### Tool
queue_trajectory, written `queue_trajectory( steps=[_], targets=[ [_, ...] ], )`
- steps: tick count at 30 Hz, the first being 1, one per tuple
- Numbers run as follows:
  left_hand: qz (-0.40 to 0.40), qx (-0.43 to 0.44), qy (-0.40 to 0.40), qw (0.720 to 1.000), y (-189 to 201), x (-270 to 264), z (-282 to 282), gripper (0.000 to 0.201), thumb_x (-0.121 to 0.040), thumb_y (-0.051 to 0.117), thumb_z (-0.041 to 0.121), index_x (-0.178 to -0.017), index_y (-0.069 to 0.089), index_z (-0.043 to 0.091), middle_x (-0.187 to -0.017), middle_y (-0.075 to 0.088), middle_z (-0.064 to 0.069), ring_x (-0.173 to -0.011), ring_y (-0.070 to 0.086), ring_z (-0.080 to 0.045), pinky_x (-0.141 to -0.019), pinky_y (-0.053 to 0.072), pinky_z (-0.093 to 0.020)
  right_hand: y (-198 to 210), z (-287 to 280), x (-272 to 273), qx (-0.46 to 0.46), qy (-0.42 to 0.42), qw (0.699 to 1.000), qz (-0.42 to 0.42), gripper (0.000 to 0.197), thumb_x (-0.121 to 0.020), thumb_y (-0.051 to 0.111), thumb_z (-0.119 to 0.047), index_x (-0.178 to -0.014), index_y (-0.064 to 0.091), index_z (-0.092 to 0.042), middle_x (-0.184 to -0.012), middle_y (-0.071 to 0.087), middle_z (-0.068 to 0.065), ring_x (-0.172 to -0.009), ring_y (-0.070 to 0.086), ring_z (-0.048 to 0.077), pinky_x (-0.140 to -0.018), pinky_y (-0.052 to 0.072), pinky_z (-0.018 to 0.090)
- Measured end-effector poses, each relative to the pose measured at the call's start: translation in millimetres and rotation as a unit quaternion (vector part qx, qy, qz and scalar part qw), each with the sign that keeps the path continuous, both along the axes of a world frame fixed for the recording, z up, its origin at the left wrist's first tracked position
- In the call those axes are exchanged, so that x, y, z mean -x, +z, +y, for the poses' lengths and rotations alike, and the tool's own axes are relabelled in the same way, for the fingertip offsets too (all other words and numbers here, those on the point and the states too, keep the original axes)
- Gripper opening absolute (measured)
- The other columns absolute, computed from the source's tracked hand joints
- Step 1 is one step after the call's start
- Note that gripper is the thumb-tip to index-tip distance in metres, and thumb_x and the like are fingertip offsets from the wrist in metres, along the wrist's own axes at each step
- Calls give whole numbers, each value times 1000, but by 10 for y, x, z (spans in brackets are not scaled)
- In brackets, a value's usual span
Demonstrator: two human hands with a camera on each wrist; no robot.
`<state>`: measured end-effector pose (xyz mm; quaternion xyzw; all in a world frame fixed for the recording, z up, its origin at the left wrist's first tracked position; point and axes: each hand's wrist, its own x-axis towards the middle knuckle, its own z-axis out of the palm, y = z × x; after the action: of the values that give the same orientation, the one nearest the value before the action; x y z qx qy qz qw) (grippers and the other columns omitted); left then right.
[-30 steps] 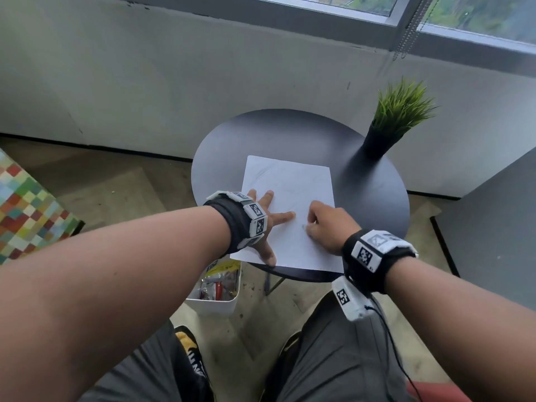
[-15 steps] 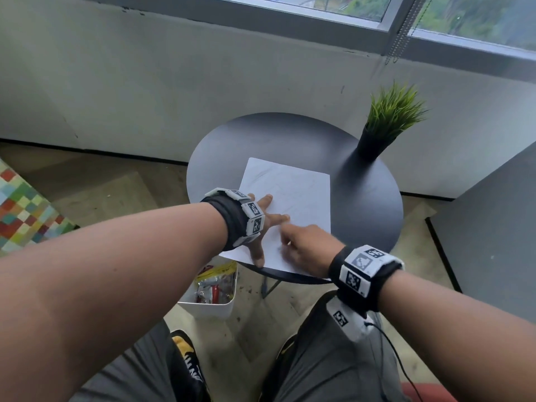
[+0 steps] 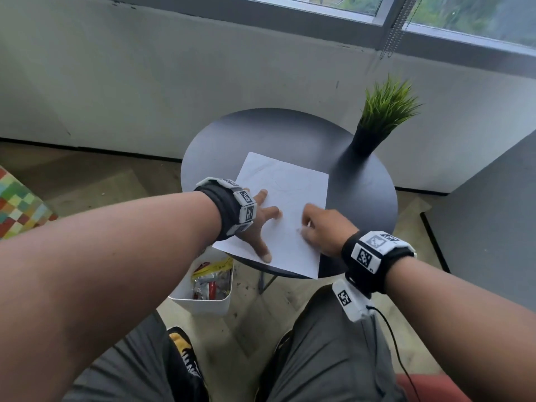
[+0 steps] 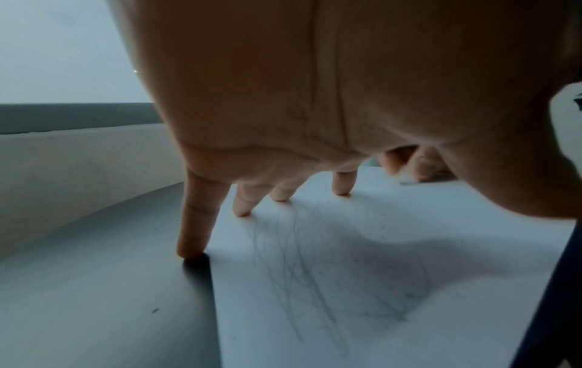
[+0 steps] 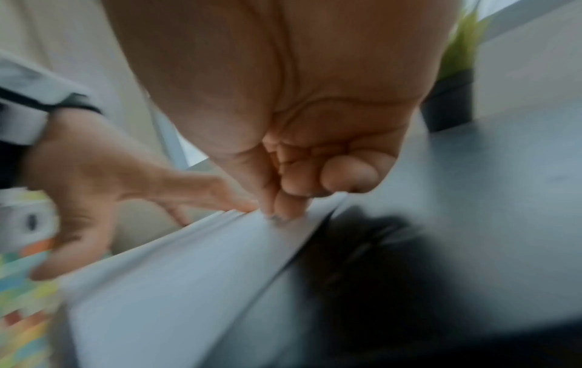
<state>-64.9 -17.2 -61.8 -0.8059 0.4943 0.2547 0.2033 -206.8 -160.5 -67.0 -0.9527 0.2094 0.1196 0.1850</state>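
Note:
A white sheet of paper with faint pencil lines lies on the round dark table. My left hand presses it flat with its fingers spread; the little finger touches the table just off the sheet's left edge. My right hand is curled on the right part of the sheet, its fingertips pinching a small white piece against the paper. What the piece is cannot be made out. The right wrist view is motion-blurred.
A green grass plant in a black pot stands at the table's far right. A white bin with wrappers sits on the floor under the near-left edge. A grey wall runs behind the table, and a dark surface stands to the right.
My right hand slid toward me and left across the sheet, then back to the right. The left hand stayed pressed on the paper.

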Motion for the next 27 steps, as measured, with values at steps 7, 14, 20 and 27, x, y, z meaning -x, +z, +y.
queue_trajectory(
  steps=[7,14,20,27],
  targets=[
    [-5,46,23,999,-98,142,-15,124,-52,80,79,-150,16,36,-164,-2,-11,-146,3,-52,-111,30,-69,25,297,124,-35,155,986,54,9,-93,52,-34,-96,49,-26,-86,62,-1,-80,56,22,-70,48,32],
    [8,31,33,999,-71,69,41,132,-56,79,78,-154,-6,54,-167,-18,-6,-150,-10,-50,-115,19,-71,-23,133,-30,50,27,998,-4,15,-95,46,-32,-103,40,-22,-94,58,11,-80,54,32,-68,45,35],
    [6,-1,32,999,-13,52,30,129,-58,78,79,-148,-13,62,-166,-25,-8,-148,-12,-55,-116,13,-72,69,122,-24,-24,99,994,31,9,-90,56,-29,-90,51,-23,-85,59,-4,-80,54,21,-67,41,29],
    [-12,-16,32,999,6,67,-23,132,-53,76,83,-146,-16,64,-165,-28,-9,-148,-9,-55,-115,15,-71,27,450,96,-28,180,982,39,9,-93,51,-29,-92,45,-23,-79,56,1,-75,54,24,-64,42,31]
  ],
)
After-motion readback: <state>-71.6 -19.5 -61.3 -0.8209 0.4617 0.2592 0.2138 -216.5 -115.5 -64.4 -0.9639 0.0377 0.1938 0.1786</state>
